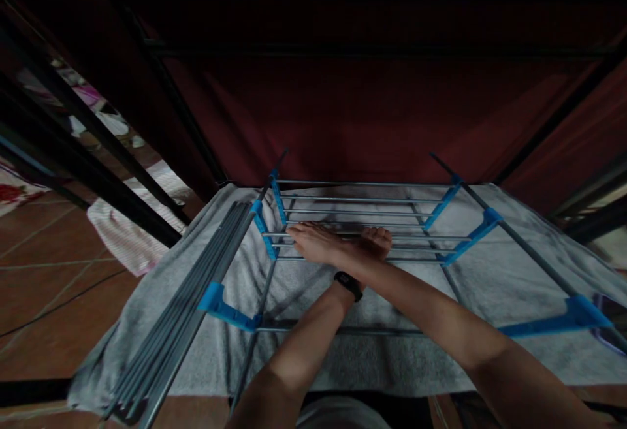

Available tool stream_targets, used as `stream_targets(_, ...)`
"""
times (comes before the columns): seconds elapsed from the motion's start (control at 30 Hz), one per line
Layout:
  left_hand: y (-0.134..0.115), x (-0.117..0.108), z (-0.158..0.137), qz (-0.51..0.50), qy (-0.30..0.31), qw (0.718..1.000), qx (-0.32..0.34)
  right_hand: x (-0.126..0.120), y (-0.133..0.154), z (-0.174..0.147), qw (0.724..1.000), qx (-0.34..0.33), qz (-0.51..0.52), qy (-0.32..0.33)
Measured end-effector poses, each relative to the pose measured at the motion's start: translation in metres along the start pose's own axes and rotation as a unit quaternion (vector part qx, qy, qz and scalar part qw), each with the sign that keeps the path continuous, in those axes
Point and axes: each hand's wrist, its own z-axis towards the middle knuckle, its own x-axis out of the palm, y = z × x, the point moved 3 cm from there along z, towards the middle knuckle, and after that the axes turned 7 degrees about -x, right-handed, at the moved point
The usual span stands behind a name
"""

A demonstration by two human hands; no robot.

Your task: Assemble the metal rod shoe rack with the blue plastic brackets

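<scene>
A clothes drying rack of grey metal rods with blue plastic brackets stands before me. My forearms cross over its middle. My left hand, its wrist in a black band, reaches to the right side and is closed around the inner rods. Over the left arm passes my right arm, and my right hand lies on the same rods farther left, fingers bent over them. The undersides of both hands are hidden. A bundle of parallel grey rods slants along the rack's left side.
Beneath the rack spreads a grey cloth. A dark red panel in a black frame rises behind it. To the left are black bars, a striped cloth and a cable on the tiled floor.
</scene>
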Motion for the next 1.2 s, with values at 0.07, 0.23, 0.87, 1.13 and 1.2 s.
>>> stream_targets(0.07, -0.002, 0.001, 0.003, 0.01, 0.001, 1.0, -0.008, 0.01, 0.0, 0.016, 1.0, -0.003, -0.005, 0.021)
stream_targets(0.23, -0.004, 0.006, 0.008, 0.022, 0.007, 1.0, -0.015, 0.031, 0.004, 0.043, 1.0, -0.003, 0.024, 0.015)
stream_targets(0.87, 0.137, 0.051, -0.141, -0.275, -0.248, 0.86, -0.351, 0.035, 0.0, 0.058, 0.999, 0.002, -0.032, 0.025)
stream_targets(1.13, 0.227, -0.012, -0.145, -0.213, -0.454, 0.75, -0.432, 0.035, 0.001, 0.059, 0.999, 0.012, -0.039, 0.026)
stream_targets(1.2, 0.238, -0.02, -0.132, -0.229, -0.441, 0.772, -0.397, 0.035, 0.002, 0.059, 0.999, 0.013, -0.041, 0.027)
